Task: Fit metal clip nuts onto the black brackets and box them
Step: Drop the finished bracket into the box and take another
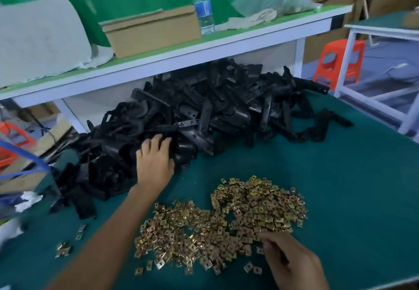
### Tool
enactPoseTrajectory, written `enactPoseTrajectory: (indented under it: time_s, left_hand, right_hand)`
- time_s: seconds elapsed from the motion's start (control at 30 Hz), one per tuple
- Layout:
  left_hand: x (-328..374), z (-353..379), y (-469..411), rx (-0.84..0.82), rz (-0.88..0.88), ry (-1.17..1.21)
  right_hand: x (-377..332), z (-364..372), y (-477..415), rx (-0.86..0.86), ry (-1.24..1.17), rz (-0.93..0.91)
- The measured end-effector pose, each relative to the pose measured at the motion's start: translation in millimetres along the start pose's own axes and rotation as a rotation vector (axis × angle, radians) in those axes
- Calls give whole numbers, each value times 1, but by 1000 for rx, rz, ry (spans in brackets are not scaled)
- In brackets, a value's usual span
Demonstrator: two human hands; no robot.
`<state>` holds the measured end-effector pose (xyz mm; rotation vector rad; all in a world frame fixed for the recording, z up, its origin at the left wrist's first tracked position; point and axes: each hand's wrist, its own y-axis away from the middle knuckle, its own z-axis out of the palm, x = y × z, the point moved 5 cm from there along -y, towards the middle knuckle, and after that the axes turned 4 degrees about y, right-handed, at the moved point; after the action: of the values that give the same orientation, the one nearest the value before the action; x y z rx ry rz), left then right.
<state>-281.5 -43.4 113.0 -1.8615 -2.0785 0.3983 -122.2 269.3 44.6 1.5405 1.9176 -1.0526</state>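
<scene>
Meanwhile the left hand [155,160] lies open on the brackets [204,113]; the right hand [288,260] curls over the clip nuts [226,221], perhaps pinching one, too blurred to tell

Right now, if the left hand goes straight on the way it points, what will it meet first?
The left hand points away from the person, into the brackets. Its fingertips seem to touch the nearest one, so that comes first, though depth is unclear.
</scene>
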Motion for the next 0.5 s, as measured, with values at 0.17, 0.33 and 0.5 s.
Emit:
enactPoseTrajectory:
  time_s: [0.17, 0.33, 0.5]
  left_hand:
    - [-28, 13, -22, -142, -237, 2]
    - [-4, -2, -3, -70, -143, 352]
    - [23, -48, 21, 100, -115, 736]
  right_hand:
    - [12, -1, 0, 84, 22, 17]
    - [11, 1, -2, 74, 16, 27]
    - [14, 4, 1, 104, -2, 40]
